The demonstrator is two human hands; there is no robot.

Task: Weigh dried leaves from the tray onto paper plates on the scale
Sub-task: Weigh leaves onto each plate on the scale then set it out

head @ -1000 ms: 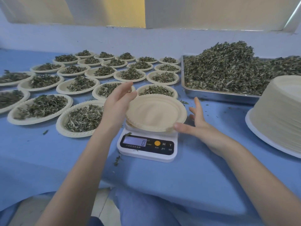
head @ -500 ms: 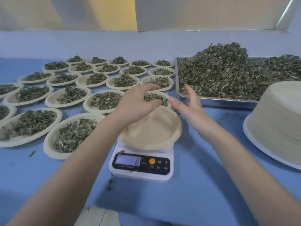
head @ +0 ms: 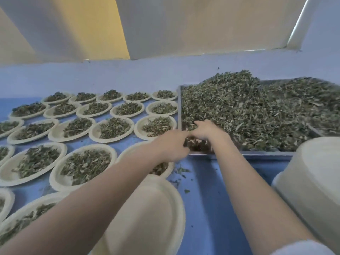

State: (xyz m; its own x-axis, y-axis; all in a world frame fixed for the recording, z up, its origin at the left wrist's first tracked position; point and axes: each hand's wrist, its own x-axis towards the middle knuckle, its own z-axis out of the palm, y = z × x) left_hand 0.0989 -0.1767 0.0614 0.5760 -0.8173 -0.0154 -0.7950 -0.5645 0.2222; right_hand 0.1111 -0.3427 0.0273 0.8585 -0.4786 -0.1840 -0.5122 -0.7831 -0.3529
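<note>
1. Both hands reach into the near left corner of the metal tray [head: 239,153]. The left hand [head: 172,146] curls its fingers down into the dried leaves [head: 239,111], its grip apparently closing on a clump at that corner. The right hand [head: 205,129] lies knuckles-up on the heap just beside it, fingers buried in the leaves; whether it is grasping any I cannot tell.
2. The leaves lie heaped high in the tray, at the far right of the blue surface [head: 211,199]. A few loose bits are scattered on the surface just before the tray's front rim.
3. The empty paper plate [head: 156,214] waits below the forearms, near the camera. The scale beneath it is hidden from view, so no reading can be checked.
4. Many filled plates [head: 113,127] stand in rows to the left, and a stack of spare plates [head: 312,173] rises at the right.
5. The step in hand looks like gathering a handful. Next, I judge, the clump must be lifted clear over the rim, carried back to the empty plate and let down gently, then trimmed against the display.
</note>
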